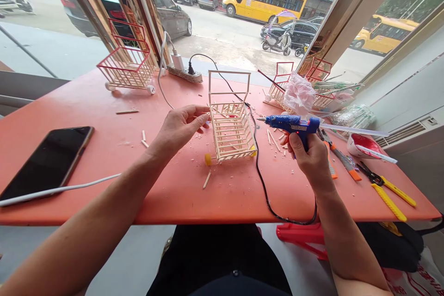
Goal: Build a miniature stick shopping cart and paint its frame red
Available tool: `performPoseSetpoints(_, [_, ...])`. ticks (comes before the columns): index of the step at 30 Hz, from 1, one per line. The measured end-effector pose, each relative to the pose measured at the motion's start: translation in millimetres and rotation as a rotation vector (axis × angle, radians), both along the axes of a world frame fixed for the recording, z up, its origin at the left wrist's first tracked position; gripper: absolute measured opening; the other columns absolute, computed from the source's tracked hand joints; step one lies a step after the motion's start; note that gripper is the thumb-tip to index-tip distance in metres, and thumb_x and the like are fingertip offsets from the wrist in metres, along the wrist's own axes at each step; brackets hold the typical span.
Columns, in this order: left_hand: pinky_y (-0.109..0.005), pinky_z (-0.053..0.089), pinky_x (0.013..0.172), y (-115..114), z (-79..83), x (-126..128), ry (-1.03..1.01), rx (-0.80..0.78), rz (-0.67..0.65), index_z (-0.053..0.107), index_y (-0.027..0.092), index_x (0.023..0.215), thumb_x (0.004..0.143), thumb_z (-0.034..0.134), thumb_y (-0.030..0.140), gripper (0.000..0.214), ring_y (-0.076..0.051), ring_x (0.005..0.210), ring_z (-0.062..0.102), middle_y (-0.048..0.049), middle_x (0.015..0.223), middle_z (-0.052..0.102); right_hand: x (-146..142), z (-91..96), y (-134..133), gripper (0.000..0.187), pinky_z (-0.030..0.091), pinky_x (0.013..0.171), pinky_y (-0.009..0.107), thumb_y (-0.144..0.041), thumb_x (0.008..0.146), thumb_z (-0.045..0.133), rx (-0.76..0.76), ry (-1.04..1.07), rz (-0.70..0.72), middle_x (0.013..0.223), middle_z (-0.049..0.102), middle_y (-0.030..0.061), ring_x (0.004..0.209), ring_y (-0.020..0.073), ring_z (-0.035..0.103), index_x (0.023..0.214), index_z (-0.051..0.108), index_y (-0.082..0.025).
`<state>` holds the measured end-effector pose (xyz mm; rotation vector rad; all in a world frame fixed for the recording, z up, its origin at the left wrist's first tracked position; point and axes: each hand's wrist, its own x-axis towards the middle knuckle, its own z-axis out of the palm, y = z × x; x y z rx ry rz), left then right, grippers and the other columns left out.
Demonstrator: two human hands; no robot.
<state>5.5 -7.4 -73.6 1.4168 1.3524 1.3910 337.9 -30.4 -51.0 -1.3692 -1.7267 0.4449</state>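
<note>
Centrally, a miniature stick shopping cart [233, 140] stands on the counter [194, 203], long axis near to far.
The left hand [183, 125] is nearer, at its left side, whether gripping I cannot tell; the right hand [311, 156] clasps a blue glue gun [289, 122], nozzle [262, 119] pointing left.

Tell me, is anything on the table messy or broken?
Yes, it looks messy: loose stick pieces and pale crumbs lie scattered on the orange table around the small stick cart, instead of gathered together. Nothing looks clearly broken, though tiny cracks wouldn't show.
</note>
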Motion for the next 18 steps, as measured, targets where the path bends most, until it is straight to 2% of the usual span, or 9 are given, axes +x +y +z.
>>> performPoseSetpoints(18, [-0.033,0.061,0.066,0.5,0.2,-0.5,0.003,-0.018,-0.002,0.082,0.016,0.106,0.080,0.082,0.042,0.037,-0.021,0.079,0.075,-0.0097,0.098,0.084,0.7,-0.7,1.0,0.050,0.043,0.053,0.031,-0.070,0.099,0.063,0.012,-0.004,-0.008,0.064,0.064,-0.0004,0.052,0.0144,0.054,0.084,0.068,-0.023])
